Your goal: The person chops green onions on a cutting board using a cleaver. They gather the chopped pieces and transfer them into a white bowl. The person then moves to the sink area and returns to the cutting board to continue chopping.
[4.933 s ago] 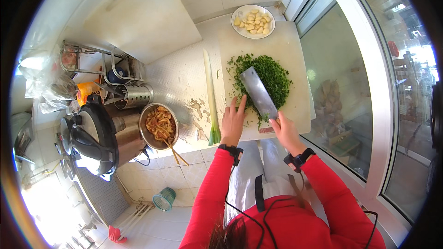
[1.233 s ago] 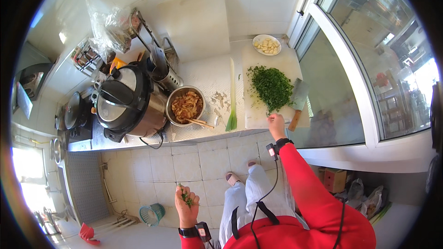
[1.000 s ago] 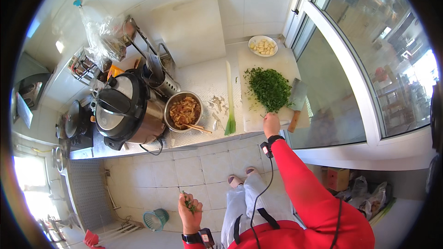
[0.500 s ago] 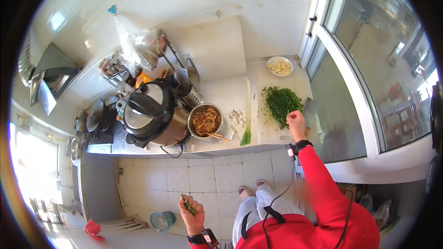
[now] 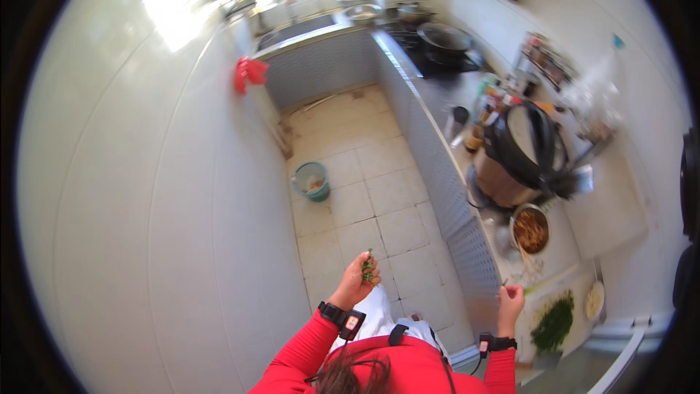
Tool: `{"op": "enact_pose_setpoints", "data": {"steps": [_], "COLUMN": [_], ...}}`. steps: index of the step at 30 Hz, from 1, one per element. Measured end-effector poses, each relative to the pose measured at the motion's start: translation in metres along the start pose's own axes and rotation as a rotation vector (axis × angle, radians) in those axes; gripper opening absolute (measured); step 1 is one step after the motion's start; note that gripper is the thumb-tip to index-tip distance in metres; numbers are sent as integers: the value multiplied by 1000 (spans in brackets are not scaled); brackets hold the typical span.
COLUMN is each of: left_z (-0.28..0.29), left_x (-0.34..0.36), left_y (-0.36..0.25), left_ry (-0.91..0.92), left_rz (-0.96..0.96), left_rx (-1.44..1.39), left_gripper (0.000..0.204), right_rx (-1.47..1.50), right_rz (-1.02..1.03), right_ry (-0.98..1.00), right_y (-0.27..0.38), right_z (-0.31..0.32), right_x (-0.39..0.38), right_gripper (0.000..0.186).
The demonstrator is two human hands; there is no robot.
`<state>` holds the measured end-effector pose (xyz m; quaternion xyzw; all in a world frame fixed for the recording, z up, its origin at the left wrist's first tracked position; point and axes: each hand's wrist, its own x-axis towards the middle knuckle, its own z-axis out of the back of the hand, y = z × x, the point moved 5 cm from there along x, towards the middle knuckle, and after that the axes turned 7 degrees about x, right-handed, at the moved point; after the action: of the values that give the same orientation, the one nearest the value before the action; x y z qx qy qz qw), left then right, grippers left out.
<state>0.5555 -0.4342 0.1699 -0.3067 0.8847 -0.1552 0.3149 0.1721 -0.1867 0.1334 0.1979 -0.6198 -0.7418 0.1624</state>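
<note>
Left hand (image 5: 359, 277), low centre of frame, pinches green herb scraps (image 5: 368, 268) above the tiled floor (image 5: 364, 175). Right hand (image 5: 510, 303), lower right, rests at the counter edge (image 5: 477, 263); its grip cannot be told.

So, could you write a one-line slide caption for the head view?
Left hand holding green herb scraps above tiled floor; right hand at counter edge.

Tiled floor (image 5: 364, 168) with a teal, seemingly part-filled bin (image 5: 311, 180)

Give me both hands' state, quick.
Left hand: closed on a pinch of green herbs.
Right hand: empty, at the counter edge.
</note>
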Motion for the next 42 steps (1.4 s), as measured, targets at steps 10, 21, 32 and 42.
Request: {"op": "enact_pose_setpoints", "data": {"steps": [10, 21, 32, 42], "left_z": [158, 225, 253, 319], "left_x": [-20, 14, 103, 281], "left_y": [-174, -376, -446, -503], "left_ry": [-277, -242, -456, -966], "left_rz": [-295, -422, -538, -445], "left_rx": [-99, -340, -345, -174], "left_gripper": [29, 30, 21, 19], "right_rx": [-139, -145, -390, -544], "right_rz": [226, 234, 736, 272], "right_ry": [626, 940, 1173, 1523], "right_y": [98, 100, 44, 62], "right_z": [-424, -847, -1061, -1131], "right_x": [27, -29, -1, 92], "right_gripper": [10, 9, 13, 22]}}
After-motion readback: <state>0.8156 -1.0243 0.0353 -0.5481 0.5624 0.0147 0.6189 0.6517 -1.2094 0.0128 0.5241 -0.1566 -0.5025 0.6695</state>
